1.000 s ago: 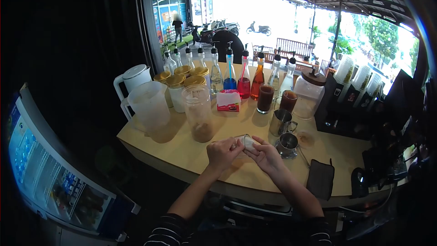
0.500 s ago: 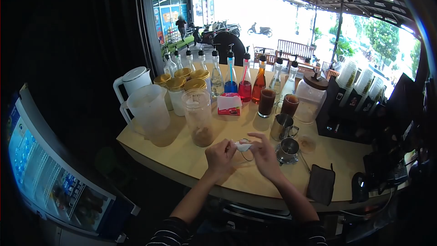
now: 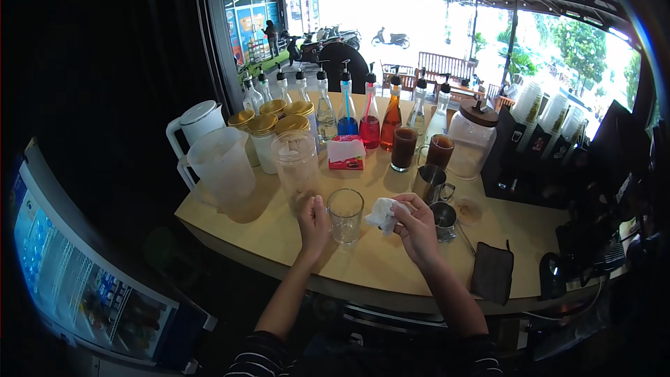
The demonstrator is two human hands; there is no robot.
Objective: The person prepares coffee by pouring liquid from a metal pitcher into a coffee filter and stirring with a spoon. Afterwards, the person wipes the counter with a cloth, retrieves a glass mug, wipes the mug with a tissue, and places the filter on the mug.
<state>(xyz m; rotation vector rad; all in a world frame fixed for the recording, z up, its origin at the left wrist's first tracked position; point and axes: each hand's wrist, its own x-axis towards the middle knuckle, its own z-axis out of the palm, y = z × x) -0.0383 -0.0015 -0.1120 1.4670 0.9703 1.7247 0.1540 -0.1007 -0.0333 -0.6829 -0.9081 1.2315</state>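
Observation:
My left hand (image 3: 315,227) is closed at the left side of a clear glass mug (image 3: 346,220), its fingers curled where the handle would be. The mug stands upright and looks empty. Just right of it, my right hand (image 3: 417,227) pinches a crumpled white tissue (image 3: 382,216) between thumb and fingers. A clear jar (image 3: 295,167) with some brown contents at its bottom stands behind my left hand. Beyond my right hand are a steel pitcher (image 3: 428,183) and a small metal cup (image 3: 442,215).
Behind the mug is a red tissue pack (image 3: 346,154). Two dark drinks in glasses (image 3: 404,149) stand back right, near a lidded jar (image 3: 472,141). Several pump bottles (image 3: 370,122) line the back. A plastic pitcher (image 3: 222,171) is left; a dark cloth (image 3: 493,272) lies right.
My hands have moved apart. The left has gone to the mug's side, the right has carried the tissue slightly right, and the mug now stands in plain sight. The view has shifted slightly.

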